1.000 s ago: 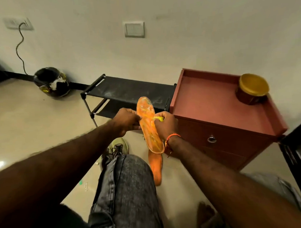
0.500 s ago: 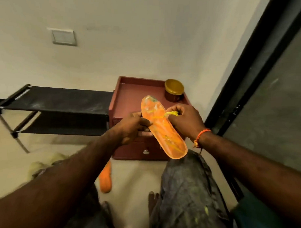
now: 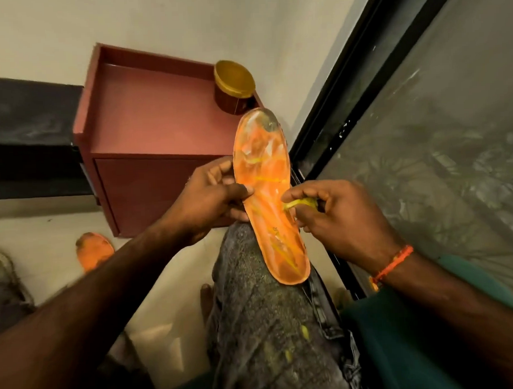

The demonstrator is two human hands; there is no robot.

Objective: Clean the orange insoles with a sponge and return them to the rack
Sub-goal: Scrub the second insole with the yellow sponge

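Orange insole (image 3: 268, 194) resting heel-down on knee (image 3: 261, 281), toe rising toward red cabinet (image 3: 148, 122). Left hand (image 3: 209, 201) pinching its left edge at mid-length, fingers closed on rim. Right hand (image 3: 343, 217) squeezing small yellow sponge (image 3: 299, 204) against right edge. Insole looking thin, light, bendy, wet-slick; best gripping at edges near middle. Second insole (image 3: 93, 249) lying on floor, left of cabinet base.

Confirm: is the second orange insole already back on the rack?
No, the second orange insole lies on the floor beside the red cabinet, not on the black rack.
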